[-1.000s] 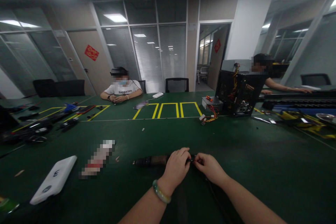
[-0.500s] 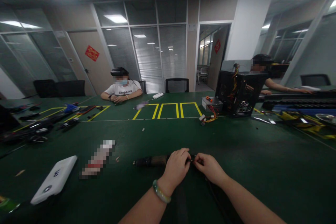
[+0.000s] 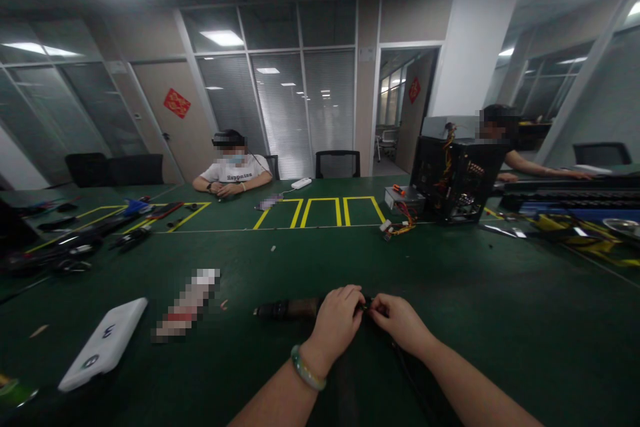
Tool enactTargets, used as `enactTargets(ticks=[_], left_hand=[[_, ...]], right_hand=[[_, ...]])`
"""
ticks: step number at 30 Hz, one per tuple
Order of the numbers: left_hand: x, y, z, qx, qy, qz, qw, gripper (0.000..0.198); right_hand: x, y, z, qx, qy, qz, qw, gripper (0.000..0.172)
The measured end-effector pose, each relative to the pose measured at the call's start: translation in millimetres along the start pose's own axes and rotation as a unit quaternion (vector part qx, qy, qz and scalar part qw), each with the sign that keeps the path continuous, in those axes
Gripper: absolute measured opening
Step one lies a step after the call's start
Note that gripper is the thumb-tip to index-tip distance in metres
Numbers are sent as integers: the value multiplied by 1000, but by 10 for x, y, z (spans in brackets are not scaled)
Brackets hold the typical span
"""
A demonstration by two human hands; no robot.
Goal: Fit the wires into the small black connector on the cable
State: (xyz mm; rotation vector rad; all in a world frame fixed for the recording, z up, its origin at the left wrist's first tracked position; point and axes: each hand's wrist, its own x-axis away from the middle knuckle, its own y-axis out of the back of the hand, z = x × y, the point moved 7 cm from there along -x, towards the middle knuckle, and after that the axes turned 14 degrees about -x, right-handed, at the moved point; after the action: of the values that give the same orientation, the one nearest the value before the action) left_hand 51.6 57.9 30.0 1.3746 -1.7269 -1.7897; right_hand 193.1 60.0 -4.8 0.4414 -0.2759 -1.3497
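Observation:
A dark, cylindrical corded tool (image 3: 295,309) lies on the green table, its narrow tip pointing left; its exact kind is unclear. My left hand (image 3: 337,313), with a bangle on the wrist, is closed over the tool's rear end and hides that part. Close beside it, my right hand (image 3: 397,320) has thumb and fingertips pinched together at the rear of the tool. Whatever sits between those fingertips is too small and dark to name. From under my right hand a black cable (image 3: 410,370) runs toward the near edge.
To the left lie a white device (image 3: 105,343) and a blurred-out flat item (image 3: 187,303). Dark parts and tools (image 3: 80,240) crowd the far left. An open computer case (image 3: 457,173) and a power supply (image 3: 405,199) stand back right. Two people sit across the table.
Both hands stay at the rear of the tool, with only a very slight shift of the fingers. The camera view has moved a little.

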Motion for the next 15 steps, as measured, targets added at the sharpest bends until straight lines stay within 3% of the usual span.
enactTargets(ticks=[15], left_hand=[[-7,-14,5,6,-2,4,1000,20]], right_hand=[[1,6,-12,6,3,0,1000,12]])
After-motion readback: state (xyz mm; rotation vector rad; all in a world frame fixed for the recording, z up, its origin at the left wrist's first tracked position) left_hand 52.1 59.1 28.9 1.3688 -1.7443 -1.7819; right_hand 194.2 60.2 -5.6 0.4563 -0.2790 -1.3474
